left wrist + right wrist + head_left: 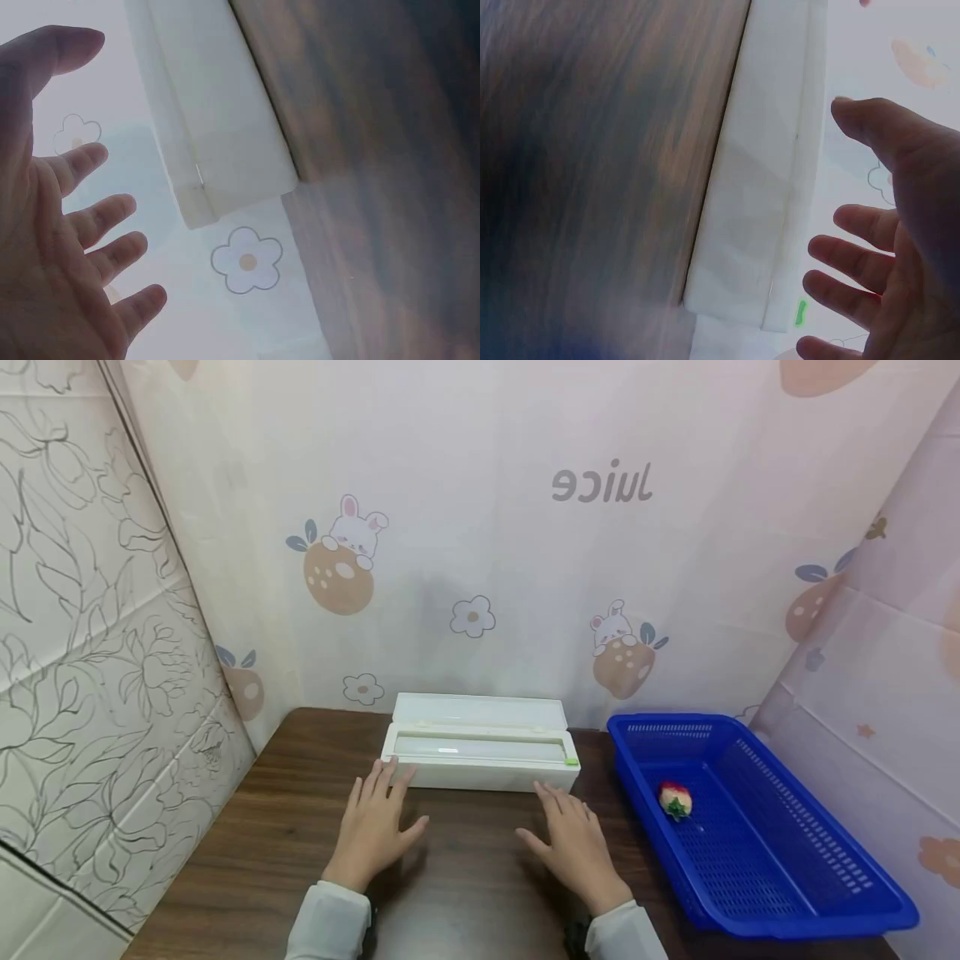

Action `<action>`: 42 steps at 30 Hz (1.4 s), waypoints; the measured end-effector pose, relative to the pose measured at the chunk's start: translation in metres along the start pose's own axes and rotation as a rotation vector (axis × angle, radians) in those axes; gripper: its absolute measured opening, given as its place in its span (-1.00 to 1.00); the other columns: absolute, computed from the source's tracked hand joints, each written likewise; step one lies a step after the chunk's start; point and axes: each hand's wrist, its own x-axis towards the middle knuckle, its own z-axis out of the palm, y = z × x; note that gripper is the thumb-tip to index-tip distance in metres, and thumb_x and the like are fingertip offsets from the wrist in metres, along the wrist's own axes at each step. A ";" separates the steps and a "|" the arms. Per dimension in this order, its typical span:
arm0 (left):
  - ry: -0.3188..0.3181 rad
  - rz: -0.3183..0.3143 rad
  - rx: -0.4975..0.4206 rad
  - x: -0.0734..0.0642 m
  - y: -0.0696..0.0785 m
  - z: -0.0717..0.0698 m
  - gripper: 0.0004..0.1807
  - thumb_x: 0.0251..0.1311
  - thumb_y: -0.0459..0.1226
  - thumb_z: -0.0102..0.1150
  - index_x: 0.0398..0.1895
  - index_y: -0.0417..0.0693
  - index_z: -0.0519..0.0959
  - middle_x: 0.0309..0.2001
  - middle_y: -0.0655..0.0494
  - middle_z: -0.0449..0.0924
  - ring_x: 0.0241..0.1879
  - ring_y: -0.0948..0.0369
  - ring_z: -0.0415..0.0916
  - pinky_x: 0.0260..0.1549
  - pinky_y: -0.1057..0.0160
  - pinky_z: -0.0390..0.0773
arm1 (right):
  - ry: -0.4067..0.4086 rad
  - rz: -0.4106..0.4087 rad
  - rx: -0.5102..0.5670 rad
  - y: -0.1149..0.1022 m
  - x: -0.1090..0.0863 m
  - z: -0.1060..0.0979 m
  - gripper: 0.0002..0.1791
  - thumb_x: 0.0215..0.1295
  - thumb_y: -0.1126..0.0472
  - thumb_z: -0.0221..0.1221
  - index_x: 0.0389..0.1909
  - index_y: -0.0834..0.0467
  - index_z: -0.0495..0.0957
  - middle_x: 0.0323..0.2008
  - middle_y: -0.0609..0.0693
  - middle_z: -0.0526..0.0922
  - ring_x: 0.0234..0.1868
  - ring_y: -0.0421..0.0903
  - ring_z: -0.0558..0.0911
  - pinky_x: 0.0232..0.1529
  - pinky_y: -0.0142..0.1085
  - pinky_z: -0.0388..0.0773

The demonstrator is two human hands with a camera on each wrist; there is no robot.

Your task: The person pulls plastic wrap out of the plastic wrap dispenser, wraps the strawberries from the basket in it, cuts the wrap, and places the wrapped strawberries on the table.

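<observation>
A long white box, apparently a cling film dispenser (480, 777), lies at the back of the table with its lid (480, 710) raised. A pale roll shows inside it, and a green slider (572, 762) sits at its right end. My left hand (372, 828), fingers spread, is at the box's left front; in the head view its fingertips overlap the box, but contact cannot be made out. Near the right front corner, my right hand (576, 843) has its fingers extended too. Both wrist views show bare palms holding nothing, beside the box's white front (217, 97).
To the right stands a blue plastic basket (757, 852) with slotted sides. A red and cream strawberry (675, 800) with green leaves lies in it. Behind the brown wooden table (277, 827) hangs a printed curtain (480, 527), with further patterned sheets left and right.
</observation>
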 end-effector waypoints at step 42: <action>-0.012 0.083 -0.104 0.061 -0.033 0.000 -0.35 0.11 -0.16 0.16 0.30 -0.09 0.28 0.33 -0.12 0.24 0.32 -0.01 0.08 0.26 -0.23 0.15 | 0.255 -0.083 0.063 0.042 0.070 0.014 -0.49 0.05 0.25 0.18 0.10 0.20 0.47 0.18 0.19 0.45 0.21 0.15 0.34 0.12 0.25 0.33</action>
